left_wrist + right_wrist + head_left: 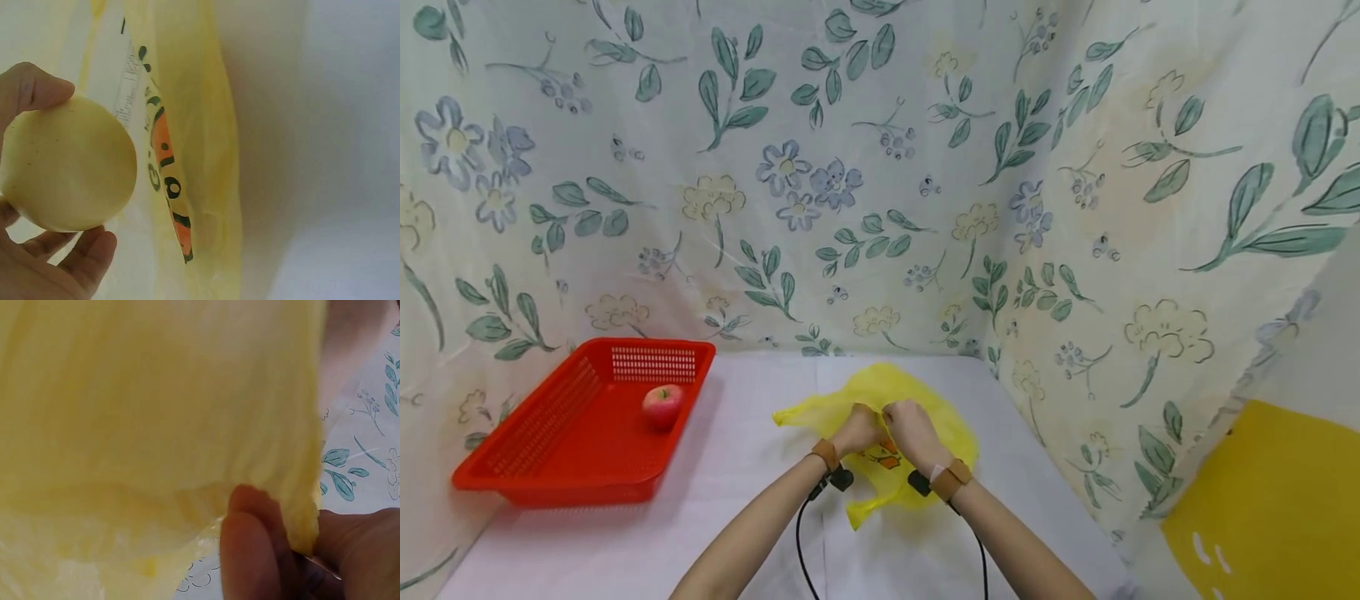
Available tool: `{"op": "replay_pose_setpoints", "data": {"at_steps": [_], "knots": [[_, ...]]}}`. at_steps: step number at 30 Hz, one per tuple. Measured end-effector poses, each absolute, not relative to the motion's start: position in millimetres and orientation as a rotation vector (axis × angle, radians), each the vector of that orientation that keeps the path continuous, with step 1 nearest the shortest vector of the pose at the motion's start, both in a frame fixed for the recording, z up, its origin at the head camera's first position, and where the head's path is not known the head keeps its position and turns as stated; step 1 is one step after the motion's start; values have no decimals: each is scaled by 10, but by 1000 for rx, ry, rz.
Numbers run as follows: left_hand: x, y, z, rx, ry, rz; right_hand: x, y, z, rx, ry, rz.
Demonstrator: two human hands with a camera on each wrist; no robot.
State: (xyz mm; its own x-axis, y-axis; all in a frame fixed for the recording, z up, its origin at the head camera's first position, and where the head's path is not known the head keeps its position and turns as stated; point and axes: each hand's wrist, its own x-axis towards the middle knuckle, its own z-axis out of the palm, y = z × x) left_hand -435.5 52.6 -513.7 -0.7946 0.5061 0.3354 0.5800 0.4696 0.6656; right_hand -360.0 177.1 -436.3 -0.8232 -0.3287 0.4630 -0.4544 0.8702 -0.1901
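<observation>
Yellow plastic carrier bag [137, 412], over the desk [752, 475], likely featherlight, limp and slippery, best held at the edge the right hand [912, 429] pinches; speckled pale-yellow round fruit [69, 165], just beside the bag's printed side, left hand [859, 429] curled round it, probably firm, bruisable, best cupped.

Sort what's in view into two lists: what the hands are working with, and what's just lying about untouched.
In the job, judging by contact:
- pale yellow round fruit, held by the left hand
- thin yellow plastic bag, pinched by the right hand

Apparently just lying about:
- red rectangular plastic basket
- pinkish-red round apple inside it
</observation>
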Motion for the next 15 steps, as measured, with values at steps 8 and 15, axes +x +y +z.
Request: {"op": "replay_pose_setpoints", "data": {"at_steps": [8,15], "knots": [[-4467,658,-5182,-878,-2740,-977,-3659,1728,-4287,600,-2617,454],[-4560,511,-5252,-692,-2779,-1377,-3663,1726,-4239,594,-2624,473]]}}
